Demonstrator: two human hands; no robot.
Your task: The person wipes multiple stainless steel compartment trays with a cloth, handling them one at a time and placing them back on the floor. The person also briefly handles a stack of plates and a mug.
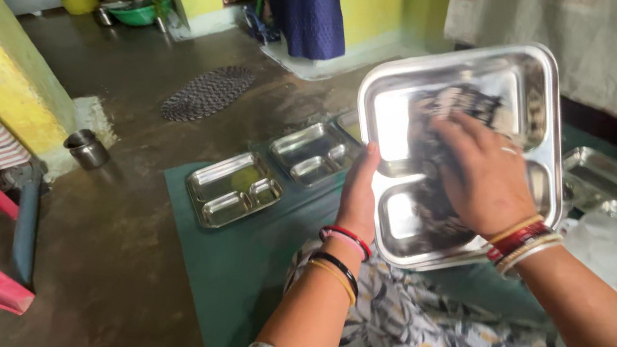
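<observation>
Left hand (358,195) tilts one steel tray (538,92); three trays (232,188) lie below.

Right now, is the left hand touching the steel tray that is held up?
Touching. The head view shows the left hand gripping the left edge of the raised steel tray, its fingers hidden behind the tray, while the right hand presses a cloth inside.

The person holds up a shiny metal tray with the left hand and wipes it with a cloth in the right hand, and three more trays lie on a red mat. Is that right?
Not quite: the head view shows the mat is dark green, not red. The left hand does hold the tray while the right hand wipes with the cloth.
</observation>
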